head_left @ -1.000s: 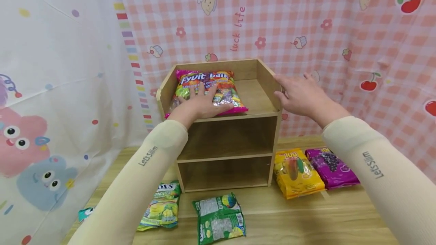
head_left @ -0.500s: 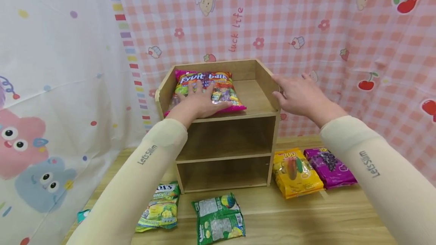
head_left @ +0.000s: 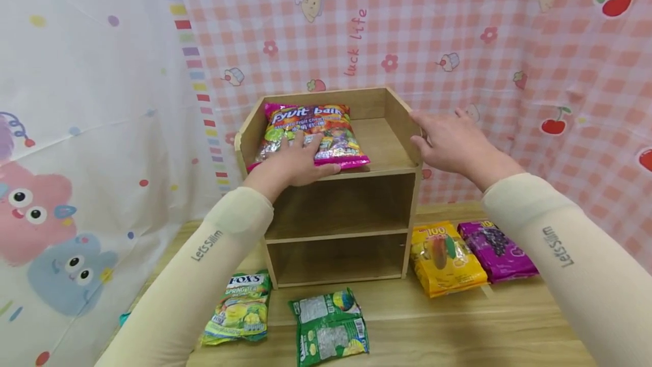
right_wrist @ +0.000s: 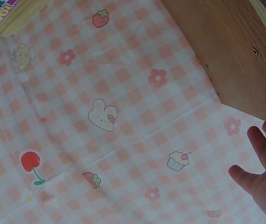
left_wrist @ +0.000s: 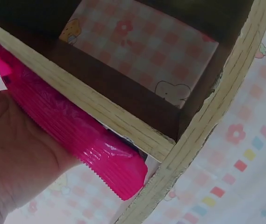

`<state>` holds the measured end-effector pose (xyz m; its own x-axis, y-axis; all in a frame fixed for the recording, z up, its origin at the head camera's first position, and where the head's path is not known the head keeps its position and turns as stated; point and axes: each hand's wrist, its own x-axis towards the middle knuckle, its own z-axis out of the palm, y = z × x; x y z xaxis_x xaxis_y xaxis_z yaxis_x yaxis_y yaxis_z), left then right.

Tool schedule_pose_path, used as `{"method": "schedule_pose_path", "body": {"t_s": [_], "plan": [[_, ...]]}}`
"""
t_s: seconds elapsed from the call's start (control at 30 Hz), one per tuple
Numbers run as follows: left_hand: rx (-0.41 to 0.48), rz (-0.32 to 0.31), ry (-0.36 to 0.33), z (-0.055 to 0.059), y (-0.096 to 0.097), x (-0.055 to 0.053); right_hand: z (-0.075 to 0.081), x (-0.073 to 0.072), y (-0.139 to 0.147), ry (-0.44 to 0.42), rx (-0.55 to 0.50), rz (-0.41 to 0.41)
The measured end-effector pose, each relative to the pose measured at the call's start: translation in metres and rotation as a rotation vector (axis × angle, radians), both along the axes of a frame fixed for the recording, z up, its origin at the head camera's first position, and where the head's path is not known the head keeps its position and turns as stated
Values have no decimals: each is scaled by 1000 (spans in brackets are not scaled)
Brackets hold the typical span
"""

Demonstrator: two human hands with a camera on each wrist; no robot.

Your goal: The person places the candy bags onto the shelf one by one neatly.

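A pink-edged bag of fruit chewy candy [head_left: 333, 120] lies on the left of the top level of a small wooden shelf [head_left: 338, 238]. My left hand [head_left: 291, 164] rests on the bag's front part with its fingers spread, the thumb along the front hem. In the left wrist view the palm [left_wrist: 20, 154] is beside the bag's pink crimped end [left_wrist: 90, 140], which hangs at the board's edge. My right hand [head_left: 450, 141] touches the top of the shelf's right side panel [right_wrist: 235, 56], its fingers extended; part of this hand is cut off in the right wrist view.
A yellow candy bag [head_left: 445, 259] and a purple one [head_left: 496, 251] lie right of the shelf. In front are a green-and-yellow Fox's bag [head_left: 241, 310] and a green bag [head_left: 331, 327]. A gingham curtain [head_left: 433, 21] hangs behind; a white one [head_left: 127, 101] hangs at left.
My left hand has drawn back toward the shelf's front, uncovering more of the candy bag's lettering. My right hand stays at the side panel.
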<state>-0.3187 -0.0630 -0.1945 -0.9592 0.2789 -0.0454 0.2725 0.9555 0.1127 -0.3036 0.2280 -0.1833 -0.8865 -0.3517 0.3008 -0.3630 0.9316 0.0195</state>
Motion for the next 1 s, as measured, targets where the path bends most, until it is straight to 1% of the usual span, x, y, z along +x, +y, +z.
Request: {"method": "schedule_pose_path", "body": {"t_s": [0.1,0.2,0.33,0.43,0.53,0.6,0.7,0.87,1.0], "plan": [[33,-13,-17,3,-1,0,-1,1,1,2,-3,1],[49,4,-17,7,-2,2,-1,0,2,4,-3,5],[11,26,-12,9,-4,5,-1,0,2,11,4,4],[-2,14,-5,9,-6,5,-1,0,1,14,8,2],[13,-1,18,12,-9,5,-1,0,0,10,8,5],[16,-18,34,16,-10,5,-1,0,0,9,7,6],[-12,-40,56,24,-13,6,-1,1,0,11,6,9],[-46,-25,104,40,-20,9,0,0,0,10,7,8],[-30,-8,127,53,-34,10,0,0,2,12,6,9]]}}
